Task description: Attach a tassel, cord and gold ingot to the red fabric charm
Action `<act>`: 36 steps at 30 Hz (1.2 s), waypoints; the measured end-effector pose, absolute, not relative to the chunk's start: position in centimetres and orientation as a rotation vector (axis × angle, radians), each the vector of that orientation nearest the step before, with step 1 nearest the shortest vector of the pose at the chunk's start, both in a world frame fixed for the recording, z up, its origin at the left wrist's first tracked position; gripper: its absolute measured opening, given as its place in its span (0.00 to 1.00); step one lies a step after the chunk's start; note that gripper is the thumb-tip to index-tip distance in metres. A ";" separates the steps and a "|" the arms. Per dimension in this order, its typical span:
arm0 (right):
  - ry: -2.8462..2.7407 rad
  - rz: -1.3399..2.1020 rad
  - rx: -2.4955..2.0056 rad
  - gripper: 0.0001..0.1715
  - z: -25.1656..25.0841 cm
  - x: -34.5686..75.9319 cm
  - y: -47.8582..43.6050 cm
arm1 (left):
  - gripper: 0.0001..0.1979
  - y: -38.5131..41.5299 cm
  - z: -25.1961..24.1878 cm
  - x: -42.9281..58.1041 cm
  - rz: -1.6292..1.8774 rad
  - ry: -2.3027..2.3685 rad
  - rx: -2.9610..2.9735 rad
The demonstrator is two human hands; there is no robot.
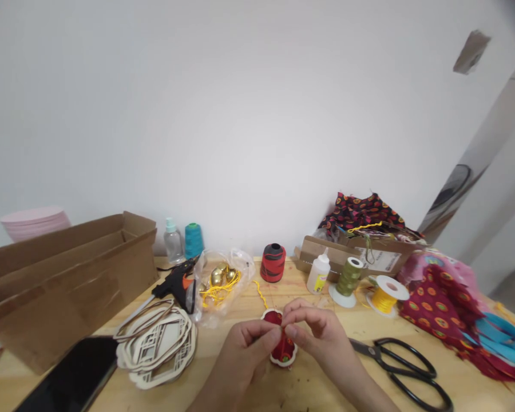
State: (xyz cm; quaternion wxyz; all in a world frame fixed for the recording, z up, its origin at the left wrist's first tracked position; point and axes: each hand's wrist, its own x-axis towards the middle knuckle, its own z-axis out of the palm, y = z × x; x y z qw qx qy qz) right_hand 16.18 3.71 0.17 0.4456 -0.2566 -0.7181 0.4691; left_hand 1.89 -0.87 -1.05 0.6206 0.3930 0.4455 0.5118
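Red cloth patch [288, 349], with a pale scalloped rim, lies on the wooden tabletop [309, 395], about midway between the left and right edges and towards the near edge. Above it, the left hand [251, 346] and right hand [321, 335] each have thumb and forefinger pinched closed, their tips almost meeting; what they pinch is too small to tell. Just beyond lies a yellow cord [261, 294]. To the right, black-handled scissors [380, 353] point away from the near right corner; to the left are wooden frames [148, 332] and, by the near left corner, a phone [72, 375]. Near the far edge stand a red and grey thread spool [272, 268] and a glue bottle [318, 276], while patterned cloth [433, 300] lies towards the right edge
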 end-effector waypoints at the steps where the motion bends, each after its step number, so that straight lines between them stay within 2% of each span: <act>1: -1.775 1.172 -0.634 0.04 0.2 16.2 3.7 | 0.15 -0.8 -1.1 1.8 1.177 1.020 0.905; 6: -1.758 1.164 -0.635 0.02 0.0 16.1 3.7 | 0.16 -0.6 -1.6 1.7 1.173 1.057 0.913; 12: -1.768 1.059 -0.656 0.03 0.5 15.8 3.4 | 0.16 -0.7 -1.1 1.9 1.181 1.086 0.895; 20: -1.764 1.096 -0.634 0.06 -0.1 15.8 3.5 | 0.16 -1.0 -0.6 2.0 1.202 1.071 0.895; 23: -1.809 0.890 -0.625 0.08 0.2 15.9 3.3 | 0.16 -1.0 -0.5 2.0 1.213 1.045 0.866; 30: -2.060 0.083 -0.482 0.15 -0.1 16.0 2.8 | 0.14 -0.9 -0.9 1.9 1.219 0.995 0.812; 33: -2.065 -0.013 -0.457 0.15 -0.3 16.1 3.0 | 0.15 -0.9 -1.1 2.0 1.209 0.997 0.800; 36: -2.026 0.043 -0.425 0.14 0.0 16.3 3.1 | 0.14 -0.9 -1.1 2.1 1.208 0.994 0.781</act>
